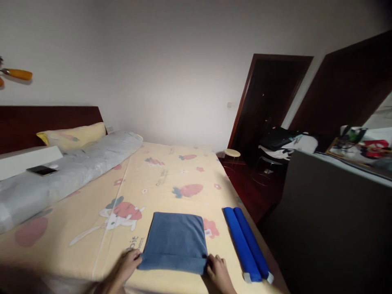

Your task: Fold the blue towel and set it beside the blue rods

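A blue-grey cloth (176, 237) lies flat on the patterned bed sheet (159, 175), with a folded band along its near edge. At the left end of that band, my left hand (131, 260) pinches the corner between its fingers. My right hand (218, 269) is closed on the band's right end. Two bright blue rolls (246, 245) lie side by side to the right of the cloth, apart from my right hand.
A grey wrapped roll (76, 173) runs along the bed's left side, with a phone (42, 170) on it and a yellow pillow (76, 136) behind. A dark cabinet (324, 228) stands at the right; a round stool (232, 153) is beyond the bed.
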Available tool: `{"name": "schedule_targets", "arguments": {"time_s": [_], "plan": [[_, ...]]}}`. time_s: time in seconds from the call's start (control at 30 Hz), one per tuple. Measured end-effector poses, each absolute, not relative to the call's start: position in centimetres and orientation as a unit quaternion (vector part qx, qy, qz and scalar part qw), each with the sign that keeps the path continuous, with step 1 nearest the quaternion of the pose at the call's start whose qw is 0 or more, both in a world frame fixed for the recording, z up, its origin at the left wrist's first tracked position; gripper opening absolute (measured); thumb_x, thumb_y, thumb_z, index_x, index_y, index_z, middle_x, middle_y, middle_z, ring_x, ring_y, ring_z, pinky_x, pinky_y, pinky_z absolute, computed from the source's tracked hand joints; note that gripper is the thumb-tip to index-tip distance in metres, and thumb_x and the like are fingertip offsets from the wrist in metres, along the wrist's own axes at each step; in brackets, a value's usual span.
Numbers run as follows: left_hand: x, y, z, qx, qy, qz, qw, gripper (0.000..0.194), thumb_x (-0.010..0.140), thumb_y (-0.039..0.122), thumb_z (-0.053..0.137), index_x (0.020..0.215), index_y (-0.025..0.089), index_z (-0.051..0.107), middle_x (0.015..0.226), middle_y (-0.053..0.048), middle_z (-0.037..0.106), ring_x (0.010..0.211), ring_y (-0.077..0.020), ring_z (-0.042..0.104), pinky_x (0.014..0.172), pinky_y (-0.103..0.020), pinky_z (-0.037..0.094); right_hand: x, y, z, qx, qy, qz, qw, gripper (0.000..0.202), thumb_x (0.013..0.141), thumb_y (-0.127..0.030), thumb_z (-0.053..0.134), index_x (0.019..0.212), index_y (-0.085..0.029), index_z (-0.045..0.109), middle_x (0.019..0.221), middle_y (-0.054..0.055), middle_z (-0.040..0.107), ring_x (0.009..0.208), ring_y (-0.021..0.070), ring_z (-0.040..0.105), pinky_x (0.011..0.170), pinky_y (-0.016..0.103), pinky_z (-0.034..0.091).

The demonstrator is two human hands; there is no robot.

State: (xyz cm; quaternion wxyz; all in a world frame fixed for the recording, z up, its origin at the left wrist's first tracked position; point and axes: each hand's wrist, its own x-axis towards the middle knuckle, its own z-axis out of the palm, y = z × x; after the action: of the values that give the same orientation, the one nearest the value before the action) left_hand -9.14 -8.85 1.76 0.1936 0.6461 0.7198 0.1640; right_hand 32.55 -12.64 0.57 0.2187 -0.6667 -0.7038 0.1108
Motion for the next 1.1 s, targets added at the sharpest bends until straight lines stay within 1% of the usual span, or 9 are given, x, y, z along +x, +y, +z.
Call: {"name": "schedule_targets", "arguments": {"time_s": [0.07,0.2,0.33,0.43,0.5,0.67,0.8,0.97,1.1], "plan": [[-8.1,-8.8,1.7,0.642,0.734,0.142,0.171,0.021,0.074,0.018,0.049,0.081,0.022,0.068,0.081,0.0,0.071,0.086,-0.0206,0.065,0.081,-0.033,0.047,32.1,-12.5,0.3,-0.683,-0.705,0.036,0.188,0.031,0.077,-0.014,0.044,0.095,-0.023,0.067,0.09,0.007,0.068,0.086,0.0253,0.06,0.08,0.04,0.044],[-4.3,-9.7,0.8,0.664,0.735,0.125,0.047,0.05,0.073,0.007,0.043,0.116,0.022,0.063,0.125,-0.01,0.064,0.123,-0.0293,0.051,0.1,-0.051,0.038,29.9,-12.5,-1.4,-0.649,-0.728,-0.081,0.207,0.05,0.074,-0.005,0.043,0.117,-0.024,0.062,0.116,0.009,0.067,0.104,0.0265,0.059,0.091,0.043,0.042],[1.1,-11.2,-0.8,0.82,0.553,0.144,-0.001,0.071,0.079,0.004,0.036,0.144,0.03,0.04,0.146,-0.001,0.052,0.134,-0.0178,0.045,0.111,-0.038,0.035,25.0,-12.5,-3.4,-0.523,-0.816,-0.079,0.233,0.064,0.082,-0.007,0.036,0.142,-0.028,0.04,0.141,0.001,0.055,0.125,0.0189,0.053,0.102,0.036,0.04],[1.9,-12.0,-1.6,0.87,0.466,0.162,-0.015,0.069,0.09,0.018,0.037,0.152,0.031,0.011,0.154,0.002,0.04,0.138,-0.0141,0.041,0.112,-0.032,0.035,23.1,-12.6,-4.4,-0.483,-0.836,-0.078,0.249,0.071,0.086,-0.013,0.038,0.152,-0.027,0.016,0.147,0.0,0.047,0.13,0.0182,0.049,0.105,0.036,0.039],[0.1,-12.4,-1.7,0.871,0.467,0.153,-0.02,0.065,0.095,0.028,0.036,0.152,0.032,0.005,0.154,0.003,0.039,0.137,-0.014,0.041,0.111,-0.03,0.037,24.2,-13.0,-5.0,-0.492,-0.828,-0.085,0.255,0.072,0.088,-0.016,0.041,0.152,-0.027,0.011,0.146,0.0,0.047,0.13,0.0182,0.05,0.104,0.034,0.04],[-6.6,-12.6,-0.6,0.862,0.495,0.113,-0.014,0.062,0.097,0.036,0.036,0.15,0.038,0.005,0.153,0.004,0.039,0.138,-0.0146,0.042,0.112,-0.033,0.036,30.6,-14.1,-5.9,-0.541,-0.8,-0.1,0.241,0.06,0.092,-0.033,0.046,0.149,-0.031,0.027,0.141,0.002,0.053,0.124,0.0211,0.056,0.098,0.035,0.043],[-8.6,-11.7,-0.8,0.87,0.481,0.108,-0.012,0.067,0.093,0.029,0.044,0.149,0.043,0.01,0.149,0.007,0.046,0.133,-0.0122,0.047,0.11,-0.031,0.038,32.4,-14.0,-5.9,-0.54,-0.805,-0.101,0.224,0.054,0.087,-0.025,0.049,0.141,-0.03,0.044,0.135,0.002,0.059,0.12,0.0203,0.059,0.092,0.034,0.044],[-9.6,-10.6,-1.7,0.858,0.499,0.118,0.009,0.069,0.086,0.016,0.05,0.143,0.05,0.03,0.141,0.009,0.055,0.129,-0.0125,0.052,0.108,-0.032,0.041,32.9,-13.2,-4.6,-0.513,-0.827,-0.08,0.217,0.052,0.081,-0.017,0.052,0.131,-0.032,0.054,0.129,0.001,0.064,0.115,0.0189,0.062,0.089,0.033,0.044],[-10.5,-10.8,-0.8,0.852,0.503,0.139,0.039,0.058,0.084,0.013,0.048,0.131,0.046,0.053,0.139,0.005,0.059,0.13,-0.0159,0.052,0.108,-0.035,0.041,33.5,-13.1,-2.5,-0.515,-0.83,0.017,0.214,0.041,0.086,-0.02,0.05,0.124,-0.031,0.059,0.123,0.0,0.068,0.112,0.0188,0.063,0.092,0.034,0.043]]}}
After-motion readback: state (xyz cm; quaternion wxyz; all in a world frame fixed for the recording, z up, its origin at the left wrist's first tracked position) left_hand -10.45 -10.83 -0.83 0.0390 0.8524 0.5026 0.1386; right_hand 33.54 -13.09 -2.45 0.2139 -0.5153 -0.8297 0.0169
